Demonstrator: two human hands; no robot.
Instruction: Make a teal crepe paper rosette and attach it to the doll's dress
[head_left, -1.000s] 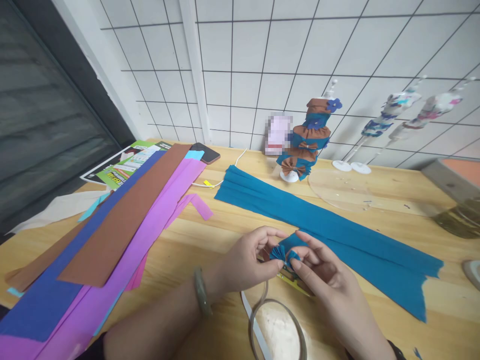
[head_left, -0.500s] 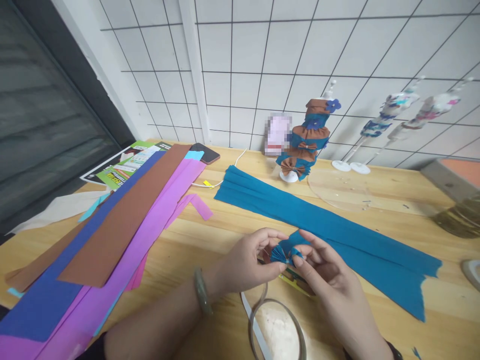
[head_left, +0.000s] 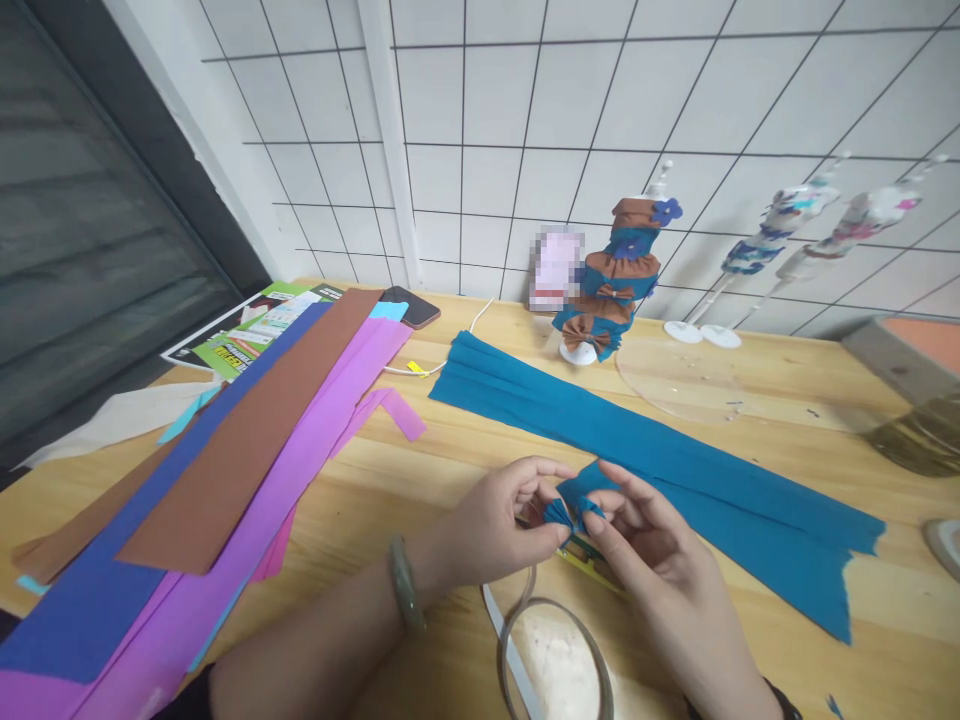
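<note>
A small pleated blue paper bow (head_left: 557,513) is pinched between my two hands, low over the table. My left hand (head_left: 510,510) grips its left wing with thumb and fingers. The right wing is held by my right hand (head_left: 649,530), thumb in front and fingers behind. Just behind the bow a small blue crepe paper piece (head_left: 589,483) shows, partly hidden by my fingers. Beneath my hands lies a yellow-edged flat item (head_left: 592,567), mostly covered. Nearer to me a roll of tape (head_left: 504,640) rests on the table.
A long blue crepe paper strip (head_left: 645,440) crosses the table. At left are stacked brown (head_left: 255,430), dark blue and purple strips. Behind stands a miniature dress form (head_left: 619,270) in brown and blue paper, near a phone (head_left: 410,307). A glass jar (head_left: 919,430) is at right.
The bow's left wing looks more folded and narrower between my fingers. Both hands stay in almost the same place.
</note>
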